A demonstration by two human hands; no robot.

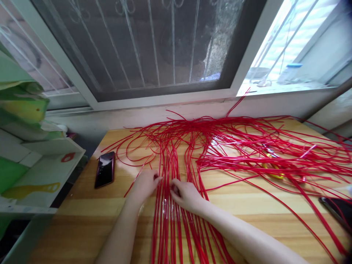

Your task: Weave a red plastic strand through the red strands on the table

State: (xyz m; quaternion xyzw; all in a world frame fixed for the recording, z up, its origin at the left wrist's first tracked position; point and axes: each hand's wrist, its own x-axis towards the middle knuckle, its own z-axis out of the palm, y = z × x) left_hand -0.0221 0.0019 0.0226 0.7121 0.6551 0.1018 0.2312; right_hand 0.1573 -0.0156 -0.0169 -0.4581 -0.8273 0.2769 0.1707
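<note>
Long thin red cords (166,234) run side by side toward me down the middle of the table. Strips of clear tape (165,207) lie across them just below my hands. On the left edge of this row is my left hand (145,185), fingers curled and fingertips pinched at a red cord. My right hand (187,196) reaches in from the right over the row, its thumb and fingers closed together at a cord near the middle. How many cords each hand holds is too small to tell.
A tangle of red cords (198,126) spreads along the table's back edge and off to the right, partly covering a yellow-handled tool (275,174). A dark phone (105,169) lies at left, another dark device (337,211) at right. A barred window (165,97) stands behind the wooden table (82,227).
</note>
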